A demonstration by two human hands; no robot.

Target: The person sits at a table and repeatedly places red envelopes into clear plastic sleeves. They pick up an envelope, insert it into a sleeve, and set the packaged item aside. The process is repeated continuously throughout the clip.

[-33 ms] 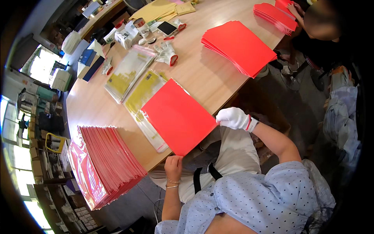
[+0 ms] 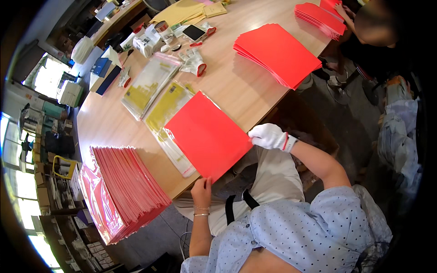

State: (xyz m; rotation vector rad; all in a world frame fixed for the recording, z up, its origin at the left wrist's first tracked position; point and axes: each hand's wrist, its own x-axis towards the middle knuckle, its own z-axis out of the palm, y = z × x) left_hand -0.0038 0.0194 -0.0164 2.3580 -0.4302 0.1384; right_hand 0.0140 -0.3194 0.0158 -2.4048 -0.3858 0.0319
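A red sheet (image 2: 207,136), with shiny clear plastic showing along its far and left edges, lies tilted over the table's near edge. My bare left hand (image 2: 201,194) is closed, thumb and fingers pinching its near corner. At the right corner, my white-gloved right hand (image 2: 269,137) is closed on the same sheet. Beneath the sheet and beyond it lies a pile of clear plastic sleeves (image 2: 175,98) with yellow printing. A second pile of such sleeves (image 2: 152,79) lies just farther off.
A tall stack of sleeved red sheets (image 2: 132,186) stands at the table's left edge. Fanned red sheets (image 2: 277,54) lie at the right. Beyond them, a co-worker's hand (image 2: 342,10) touches more red sheets (image 2: 318,19). A loose glove (image 2: 193,61), phone (image 2: 194,32) and jar (image 2: 166,34) sit farther back.
My right hand has shifted slightly left and up at its corner. My left hand has moved a little up, its fingertips now farther onto the sheet's near corner.
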